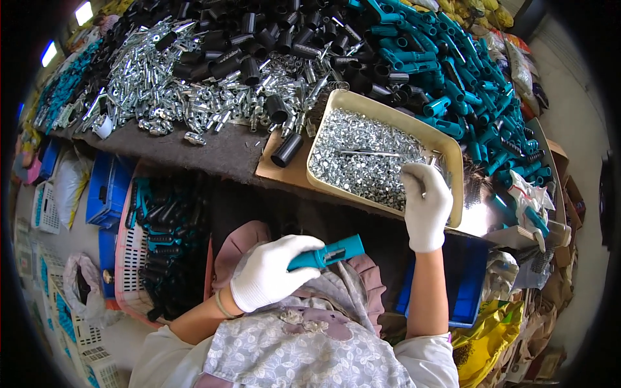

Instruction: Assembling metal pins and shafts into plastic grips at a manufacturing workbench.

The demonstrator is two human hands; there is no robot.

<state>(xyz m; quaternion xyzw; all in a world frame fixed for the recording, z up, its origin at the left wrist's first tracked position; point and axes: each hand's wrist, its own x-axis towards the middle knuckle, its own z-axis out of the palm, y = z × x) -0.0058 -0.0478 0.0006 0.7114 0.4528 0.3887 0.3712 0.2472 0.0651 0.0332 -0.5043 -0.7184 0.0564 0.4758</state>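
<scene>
My left hand [272, 271], in a white knit glove, is wrapped round a teal plastic tubular housing [341, 249] above my lap. The housing's open end points right and slightly up, and a slot shows along its side. My right hand [427, 205], gloved the same way, is over the right side of a cream tray [315, 169] of small silvery metal pieces [362, 169]. Its fingers are curled and drawn together; whatever they pinch is hidden. A thin metal rod [370, 154] lies on the pieces, left of my right fingertips.
Heaped on the bench are silvery metal fittings [152, 81], black tubes [249, 70] and teal housings [453, 81]. A pink basket [132, 258] of teal-and-black parts stands low at left. Blue bins [107, 187] and a yellow bag [488, 339] flank me below the bench edge.
</scene>
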